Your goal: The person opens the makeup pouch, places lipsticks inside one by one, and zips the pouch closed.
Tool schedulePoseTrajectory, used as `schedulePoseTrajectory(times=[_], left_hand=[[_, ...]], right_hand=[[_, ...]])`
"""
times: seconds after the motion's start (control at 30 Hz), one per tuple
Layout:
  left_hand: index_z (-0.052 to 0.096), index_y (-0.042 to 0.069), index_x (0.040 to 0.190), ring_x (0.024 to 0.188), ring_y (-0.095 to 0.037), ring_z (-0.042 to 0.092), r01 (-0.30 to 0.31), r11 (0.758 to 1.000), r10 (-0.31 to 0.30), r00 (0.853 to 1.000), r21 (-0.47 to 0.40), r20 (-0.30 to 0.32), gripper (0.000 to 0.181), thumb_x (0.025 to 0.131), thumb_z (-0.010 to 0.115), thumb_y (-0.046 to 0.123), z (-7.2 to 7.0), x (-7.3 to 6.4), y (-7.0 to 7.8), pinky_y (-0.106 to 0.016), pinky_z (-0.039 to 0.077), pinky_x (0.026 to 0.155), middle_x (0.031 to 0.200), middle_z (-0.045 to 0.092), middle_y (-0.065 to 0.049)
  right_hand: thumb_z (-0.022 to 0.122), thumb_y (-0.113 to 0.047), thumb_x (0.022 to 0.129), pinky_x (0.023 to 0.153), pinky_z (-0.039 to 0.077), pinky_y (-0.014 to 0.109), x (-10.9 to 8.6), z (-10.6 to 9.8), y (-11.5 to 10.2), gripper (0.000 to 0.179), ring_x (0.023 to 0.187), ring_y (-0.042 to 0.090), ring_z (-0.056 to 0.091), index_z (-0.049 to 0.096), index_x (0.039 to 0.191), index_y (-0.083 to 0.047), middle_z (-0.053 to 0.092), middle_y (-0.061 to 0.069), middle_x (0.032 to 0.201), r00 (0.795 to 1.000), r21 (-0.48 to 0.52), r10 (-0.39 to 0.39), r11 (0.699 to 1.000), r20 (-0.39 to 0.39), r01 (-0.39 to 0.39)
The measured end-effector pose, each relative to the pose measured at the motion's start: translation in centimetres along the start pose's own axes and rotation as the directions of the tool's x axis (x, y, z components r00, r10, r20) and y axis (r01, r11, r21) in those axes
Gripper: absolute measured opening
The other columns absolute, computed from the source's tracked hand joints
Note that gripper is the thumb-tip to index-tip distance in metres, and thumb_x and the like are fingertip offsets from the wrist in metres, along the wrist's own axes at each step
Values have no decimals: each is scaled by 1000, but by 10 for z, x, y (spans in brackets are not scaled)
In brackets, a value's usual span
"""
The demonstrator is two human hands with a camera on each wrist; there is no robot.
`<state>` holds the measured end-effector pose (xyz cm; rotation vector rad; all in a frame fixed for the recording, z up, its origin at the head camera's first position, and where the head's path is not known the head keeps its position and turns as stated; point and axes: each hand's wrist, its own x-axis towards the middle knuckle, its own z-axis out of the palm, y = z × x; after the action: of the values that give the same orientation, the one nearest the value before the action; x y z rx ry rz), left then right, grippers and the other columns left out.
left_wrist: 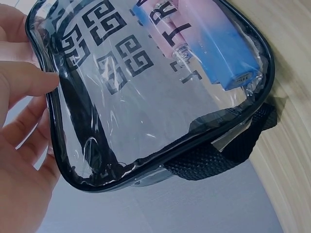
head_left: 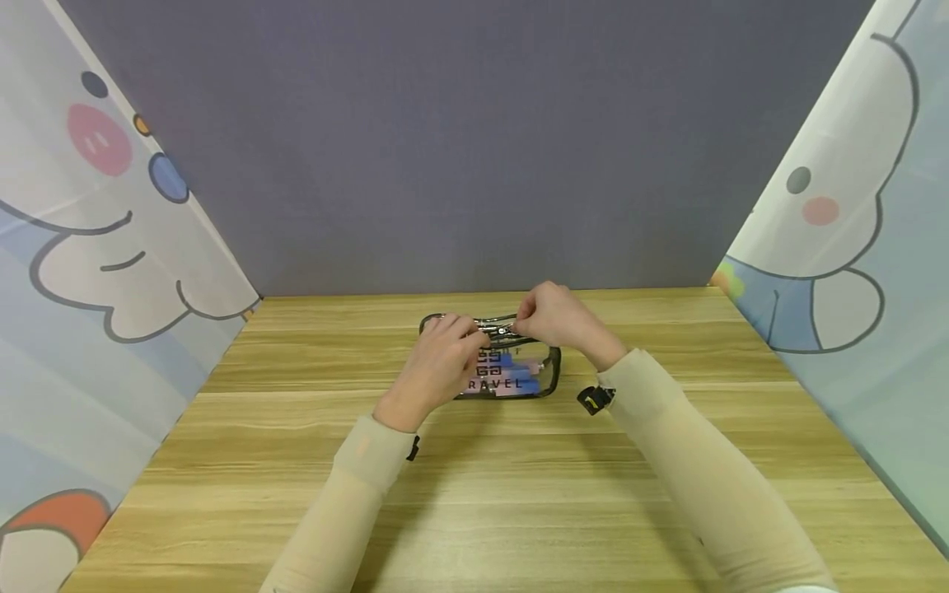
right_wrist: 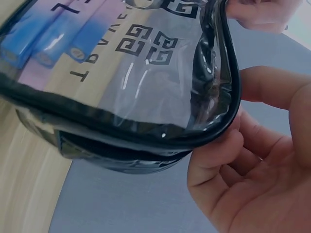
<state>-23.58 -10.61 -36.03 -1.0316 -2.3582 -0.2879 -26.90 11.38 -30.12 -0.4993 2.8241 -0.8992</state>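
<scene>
A clear plastic zip pouch (head_left: 552,375) with black piping and dark printed lettering is between both hands, near the back of the table. Several pink-and-blue bottles (left_wrist: 228,53) show through its clear side. My left hand (head_left: 445,354) pinches the pouch's top edge at the left, thumb on the near side and fingers behind. At the right end of that edge, my right hand (head_left: 556,317) pinches the pouch's corner between thumb and fingers. A shiny metal zipper pull (head_left: 504,330) lies between the hands. In the right wrist view the zipper pull is hidden.
Under the pouch is a wood-grain table (head_left: 474,494). A grey panel (head_left: 474,148) rises at its back edge, with cartoon-printed curtains (head_left: 815,247) along both sides. A black webbing strap (left_wrist: 209,162) sticks out from one end of the pouch.
</scene>
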Motion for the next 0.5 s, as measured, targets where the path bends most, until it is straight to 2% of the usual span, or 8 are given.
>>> schedulePoseTrajectory(times=[0.27,0.5], left_hand=[[74,12,101,94,-23,58,9,1000,-9,1000,-10,-4,24,82,75,-4,0,0,1,-37,45,80,98,64,-3],[74,10,100,94,-25,58,7,1000,-7,1000,-16,-9,24,81,76,-5,-1,0,2,-38,45,81,98,65,-4]], right_hand=[[64,-11,92,64,48,33,-11,1,9,11,66,17,57,74,92,-6,69,3,80,986,-10,-154,988,-65,154],[67,-12,91,66,49,36,-28,4,15,8,70,16,58,72,94,-8,66,1,83,965,-65,-238,971,-112,231]])
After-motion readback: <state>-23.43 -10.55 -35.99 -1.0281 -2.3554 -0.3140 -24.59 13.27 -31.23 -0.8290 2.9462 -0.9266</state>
